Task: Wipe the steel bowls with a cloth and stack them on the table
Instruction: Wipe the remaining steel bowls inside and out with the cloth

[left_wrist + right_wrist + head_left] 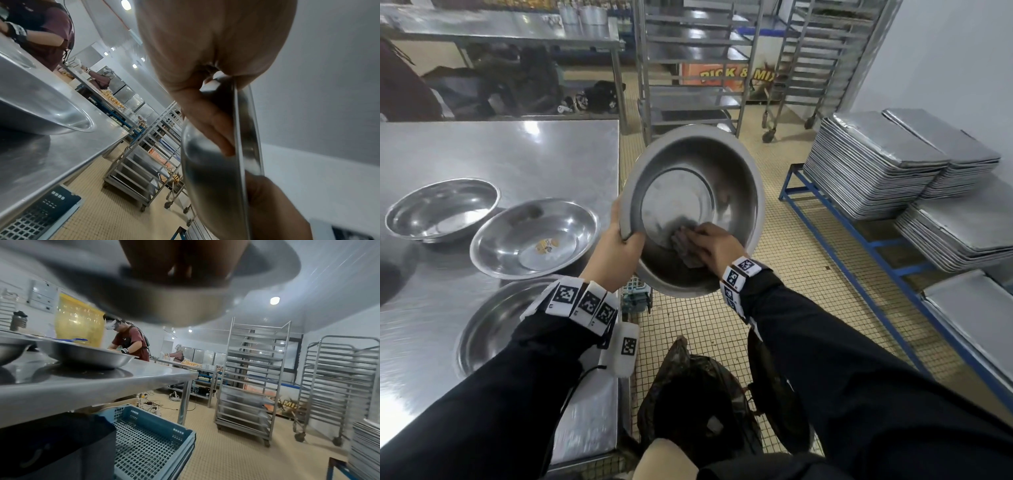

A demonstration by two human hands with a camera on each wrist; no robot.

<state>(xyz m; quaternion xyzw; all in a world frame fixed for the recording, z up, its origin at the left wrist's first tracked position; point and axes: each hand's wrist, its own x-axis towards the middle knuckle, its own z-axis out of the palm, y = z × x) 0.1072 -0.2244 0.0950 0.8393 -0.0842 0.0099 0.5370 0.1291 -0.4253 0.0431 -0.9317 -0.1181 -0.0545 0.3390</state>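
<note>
From the head view, the person holds a steel bowl up in the air off the right edge of the table, tilted so its inside faces them. The left hand grips the bowl's left rim, thumb hooked over the lip and into the bowl. The right hand lies inside the bowl near its lower wall, fingers laid fairly flat on a grey cloth and pressing it against the steel. Three more bowls sit separately on the table: one toward the left edge, one just beside it nearer the right edge with a small yellow sticker inside, and a third closest to the person, partly hidden by the left sleeve. To the right, stacks of baking trays rest on a blue frame, and a wheeled rack stands past the table. From the left wrist, the left hand is close and large, its fingers wrapped against the outside of the bowl, which shows edge-on; a bowl on the table shows at left. From the right wrist, the right hand is blurred at the top, so I cannot tell its finger positions there; the held bowl smears around it. Below, a bowl sits near the table's corner, and a blue crate sits under the table.
</note>
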